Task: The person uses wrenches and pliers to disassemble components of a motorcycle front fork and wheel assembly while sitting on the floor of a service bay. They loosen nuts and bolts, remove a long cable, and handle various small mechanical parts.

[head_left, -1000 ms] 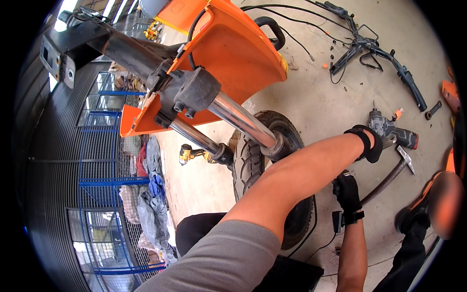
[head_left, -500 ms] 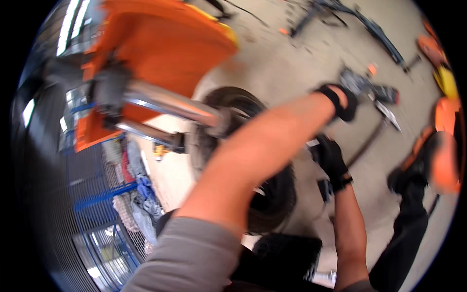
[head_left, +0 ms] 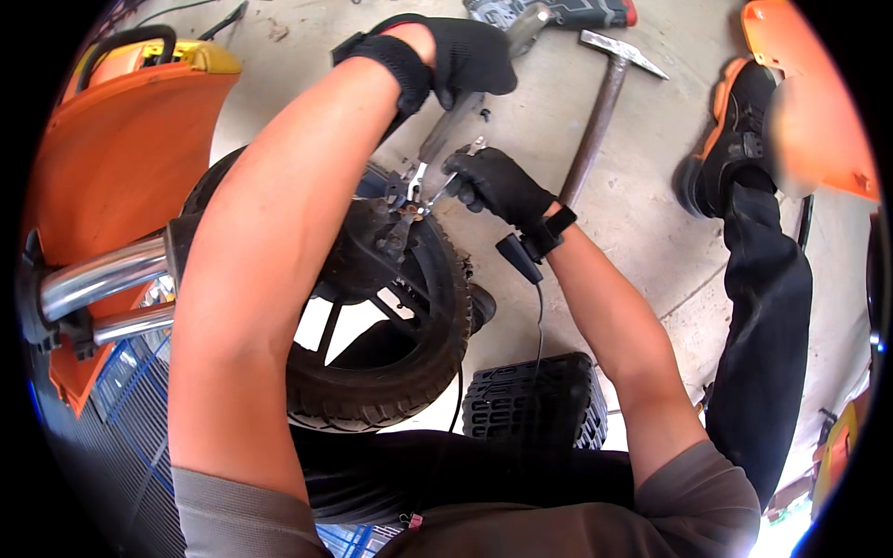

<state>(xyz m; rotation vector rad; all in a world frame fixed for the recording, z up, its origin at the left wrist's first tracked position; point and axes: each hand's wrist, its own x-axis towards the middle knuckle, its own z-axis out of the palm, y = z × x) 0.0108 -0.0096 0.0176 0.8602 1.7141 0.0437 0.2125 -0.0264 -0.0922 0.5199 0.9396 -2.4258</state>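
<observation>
A black tyre on a dark spoked wheel lies below my left arm, under two chrome fork tubes. My left hand, in a black glove, is closed around a long grey metal tool, whose kind I cannot make out. Its lower end reaches the metal fitting at the wheel's hub. Beside it, my gloved right hand grips a slim silver tool, with one end showing above the fingers and the other touching or close to the same fitting.
On the concrete floor lie a hammer and a grey-and-red power tool. Orange panels stand at left and right. A ribbed black case sits near my lap; a black-trousered leg stretches along the right.
The view has shifted and sharpened. My left hand has come from beside the power tool to above the hub, with the long tool now visible. My right hand has moved in to the hub.
</observation>
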